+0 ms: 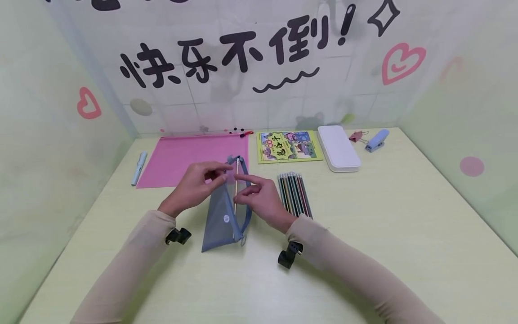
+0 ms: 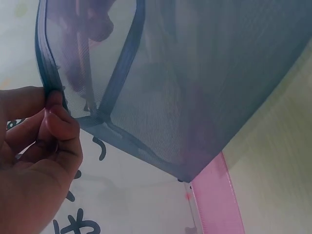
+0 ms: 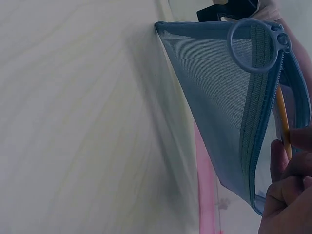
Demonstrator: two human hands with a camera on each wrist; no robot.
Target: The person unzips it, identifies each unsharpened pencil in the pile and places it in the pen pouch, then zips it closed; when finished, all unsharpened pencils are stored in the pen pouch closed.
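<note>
A blue-grey mesh zip pouch (image 1: pixel 220 220) stands on the table, its zipped mouth spread apart. My left hand (image 1: pixel 196 186) pinches the rim of that mouth between thumb and fingertips, as the left wrist view also shows. Inside the opening is a yellowish pencil (image 3: pixel 281 109), which my right hand (image 1: pixel 265 202) pinches with thumb and fingers. Its lower part is behind the mesh. The zip's ring pull (image 3: pixel 252 46) hangs at the near end of the pouch. To the right of my right hand lies a row of several dark striped pencils (image 1: pixel 294 193).
A pink zip folder (image 1: pixel 182 155) lies behind the pouch, with a light blue pen (image 1: pixel 139 168) left of it. Further right are a yellow booklet (image 1: pixel 289 147), a white case (image 1: pixel 338 148), a pink binder clip (image 1: pixel 355 136) and a blue stapler (image 1: pixel 377 140).
</note>
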